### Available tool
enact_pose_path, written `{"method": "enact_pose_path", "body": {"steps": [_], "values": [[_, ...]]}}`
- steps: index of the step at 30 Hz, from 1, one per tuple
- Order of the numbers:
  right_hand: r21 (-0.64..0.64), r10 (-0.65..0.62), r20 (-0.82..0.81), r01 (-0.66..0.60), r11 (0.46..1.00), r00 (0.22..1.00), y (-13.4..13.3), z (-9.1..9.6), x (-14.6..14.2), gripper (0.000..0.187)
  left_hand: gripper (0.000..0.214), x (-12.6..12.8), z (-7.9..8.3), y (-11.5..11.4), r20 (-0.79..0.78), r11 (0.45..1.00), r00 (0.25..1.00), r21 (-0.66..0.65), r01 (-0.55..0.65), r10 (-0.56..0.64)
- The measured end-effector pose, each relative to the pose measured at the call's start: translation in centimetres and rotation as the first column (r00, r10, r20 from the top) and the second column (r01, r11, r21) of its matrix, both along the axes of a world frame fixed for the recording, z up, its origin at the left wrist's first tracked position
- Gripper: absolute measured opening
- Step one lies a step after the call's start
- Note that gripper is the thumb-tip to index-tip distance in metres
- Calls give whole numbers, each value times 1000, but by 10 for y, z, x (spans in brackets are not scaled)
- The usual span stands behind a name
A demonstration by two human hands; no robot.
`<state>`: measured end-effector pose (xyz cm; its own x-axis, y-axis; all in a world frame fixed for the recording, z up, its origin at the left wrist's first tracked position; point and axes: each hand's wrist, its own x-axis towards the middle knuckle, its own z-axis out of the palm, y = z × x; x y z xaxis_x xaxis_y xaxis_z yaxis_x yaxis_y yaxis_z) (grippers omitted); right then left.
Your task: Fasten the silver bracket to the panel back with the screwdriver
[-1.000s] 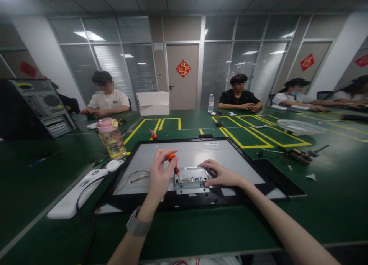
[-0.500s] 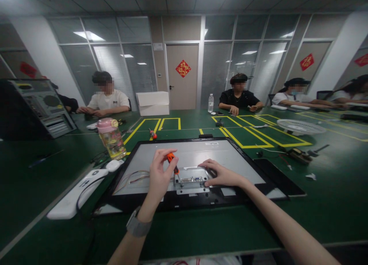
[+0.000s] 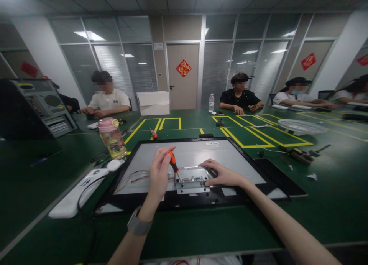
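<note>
In the head view, my left hand [image 3: 159, 171] is closed around the orange and black handle of a screwdriver [image 3: 173, 163]. The screwdriver leans, its tip down at the left end of a metal bracket [image 3: 193, 190] with connector ports along it. My right hand [image 3: 221, 173] grips the bracket's right side between thumb and fingers; part of that edge is hidden behind the hand. Beneath the bracket lies a flat display panel [image 3: 235, 155] with a silver back and black frame. Thin wires [image 3: 138, 176] run across the panel's left part.
A pink-lidded bottle [image 3: 110, 138] and a long white device [image 3: 76, 192] with a black cable stand left. A computer case [image 3: 37, 107] is farther left. At right are a black slab [image 3: 280, 176] and a white round plate-like thing [image 3: 300, 125]. Several people sit across the green table.
My left fingers have shifted on the screwdriver handle, and more of the handle shows now. The tip stays at the bracket's left end. My right hand has hardly moved.
</note>
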<state>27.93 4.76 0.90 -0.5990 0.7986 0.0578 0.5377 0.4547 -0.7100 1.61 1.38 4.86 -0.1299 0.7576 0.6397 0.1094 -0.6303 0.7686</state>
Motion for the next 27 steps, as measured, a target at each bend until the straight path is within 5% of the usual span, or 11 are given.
{"method": "enact_pose_path", "body": {"steps": [9,15,27], "values": [[8,-1,-14,1,1000,1000,1,-1,-1,78,23,1,3,-3,-4,997,997,21,-75,75],[-13,-12,-7,12,1000,1000,0,0,-1,75,29,0,1,-3,37,1000,999,-14,27,-26],[-5,-2,-18,2,1000,1000,1,-2,0,75,28,0,1,-3,11,999,999,-21,32,-31]]}}
